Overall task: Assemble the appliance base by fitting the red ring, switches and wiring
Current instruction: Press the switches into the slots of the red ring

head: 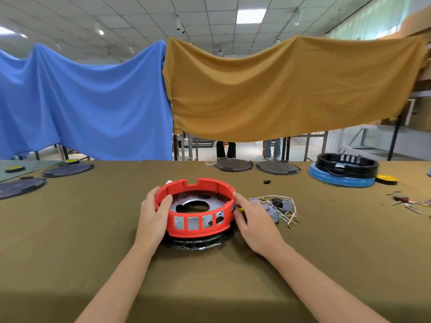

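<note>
A red ring (198,226) with window slots stands on a black base (196,244) in the middle of the table, and a grey metal plate (200,201) shows inside it. My left hand (152,214) grips the ring's left rim, thumb hooked over the inside. My right hand (254,220) rests against the ring's right side with its fingers on the wall. Just right of that hand lies a bundle of grey switches and white wiring (279,208).
Two dark round plates (233,164) (277,168) lie at the far edge. A black ring on a blue base (342,171) and a yellow disc (387,179) stand far right. More dark plates (67,170) lie far left. Small parts (405,201) are scattered at the right edge.
</note>
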Demonstrator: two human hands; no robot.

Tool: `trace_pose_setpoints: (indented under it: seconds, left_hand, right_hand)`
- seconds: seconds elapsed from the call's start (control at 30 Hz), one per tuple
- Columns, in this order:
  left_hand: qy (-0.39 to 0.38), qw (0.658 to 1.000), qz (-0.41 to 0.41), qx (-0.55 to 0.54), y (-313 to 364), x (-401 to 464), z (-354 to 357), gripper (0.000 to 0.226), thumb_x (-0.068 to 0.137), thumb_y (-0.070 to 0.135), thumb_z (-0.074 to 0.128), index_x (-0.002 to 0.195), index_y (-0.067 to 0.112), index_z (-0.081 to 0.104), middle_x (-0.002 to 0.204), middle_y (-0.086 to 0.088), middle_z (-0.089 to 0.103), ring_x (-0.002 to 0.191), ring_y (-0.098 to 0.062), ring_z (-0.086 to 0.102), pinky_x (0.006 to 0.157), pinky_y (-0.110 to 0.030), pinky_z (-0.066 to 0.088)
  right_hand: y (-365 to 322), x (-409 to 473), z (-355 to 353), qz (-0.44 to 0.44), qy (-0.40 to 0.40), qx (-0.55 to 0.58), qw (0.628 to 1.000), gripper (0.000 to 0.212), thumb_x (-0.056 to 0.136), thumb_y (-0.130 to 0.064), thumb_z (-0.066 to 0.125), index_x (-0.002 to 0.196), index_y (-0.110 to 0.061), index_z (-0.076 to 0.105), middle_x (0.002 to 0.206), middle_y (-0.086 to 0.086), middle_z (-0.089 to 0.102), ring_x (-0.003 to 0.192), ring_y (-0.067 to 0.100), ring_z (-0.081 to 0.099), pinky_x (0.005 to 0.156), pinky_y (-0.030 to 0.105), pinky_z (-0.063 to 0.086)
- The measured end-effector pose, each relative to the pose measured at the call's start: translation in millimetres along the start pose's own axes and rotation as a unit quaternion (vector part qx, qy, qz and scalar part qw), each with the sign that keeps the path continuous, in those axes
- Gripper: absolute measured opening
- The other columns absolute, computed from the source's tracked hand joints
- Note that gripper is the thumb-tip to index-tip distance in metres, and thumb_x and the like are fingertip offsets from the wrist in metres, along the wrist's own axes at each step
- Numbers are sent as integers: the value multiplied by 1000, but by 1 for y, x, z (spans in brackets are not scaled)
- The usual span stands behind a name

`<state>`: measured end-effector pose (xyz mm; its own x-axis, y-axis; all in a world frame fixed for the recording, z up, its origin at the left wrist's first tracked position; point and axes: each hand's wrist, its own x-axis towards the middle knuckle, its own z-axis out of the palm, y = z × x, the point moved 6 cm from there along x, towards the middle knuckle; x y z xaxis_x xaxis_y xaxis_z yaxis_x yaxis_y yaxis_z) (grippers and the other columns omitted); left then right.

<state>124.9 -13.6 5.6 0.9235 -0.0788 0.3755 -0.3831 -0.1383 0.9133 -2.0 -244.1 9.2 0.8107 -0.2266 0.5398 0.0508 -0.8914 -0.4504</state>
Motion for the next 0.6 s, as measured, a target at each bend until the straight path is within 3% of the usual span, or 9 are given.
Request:
trace_pose_setpoints:
  seconds: [0.1,0.17,0.23,0.33,0.4,0.5,0.6]
  left_hand:
    - [33,971,190,138,33,-19,-2,44,98,41,44,131,15,57,140,-7,46,137,-20,36,114,-33,25]
    - [-4,923,321,212,51,-37,10,42,94,43,43,116,16,66,126,-2,53,124,-19,45,108,-37,31]
    - [-51,873,387,291,54,-50,26,37,94,45,45,102,19,70,111,3,58,112,-21,53,100,-43,37]
    - [-57,846,400,348,53,-53,35,40,96,47,45,94,18,71,98,2,59,97,-23,54,89,-41,39]
    - [-48,847,397,349,52,-52,35,40,96,48,45,94,17,70,95,2,57,94,-22,52,86,-39,37]
    - [-43,849,401,342,52,-52,36,39,96,48,46,94,17,69,93,3,56,91,-21,52,84,-37,38]
    - [-38,843,413,341,54,-55,35,36,96,46,47,95,17,69,92,3,55,91,-20,52,90,-35,36]
  right_hand:
    - [-3,0,-5,-1,6,24,1000,46,103,-28,45,149,-29,39,116,-7,62,114,14,46,93,30,40]
    - [1,-1,-16,22,60,66,996,39,102,-21,48,140,-22,51,115,-9,61,114,14,48,90,24,36]
    - [17,1,-32,85,116,74,987,33,99,-13,49,130,-15,59,117,-3,63,116,16,48,91,22,34]
    - [48,4,-54,168,127,1,977,31,94,-13,53,124,-16,62,118,2,64,116,20,46,95,31,42]
    - [63,3,-56,207,64,-34,976,35,93,-20,55,127,-17,61,121,5,63,118,24,45,97,37,43]
    - [73,-6,-43,209,-28,-73,975,38,97,-32,53,133,-22,58,125,2,65,122,25,47,99,39,43]
    - [72,-9,-45,189,3,-68,980,33,97,-35,59,126,-20,60,117,0,63,117,23,47,94,39,43]
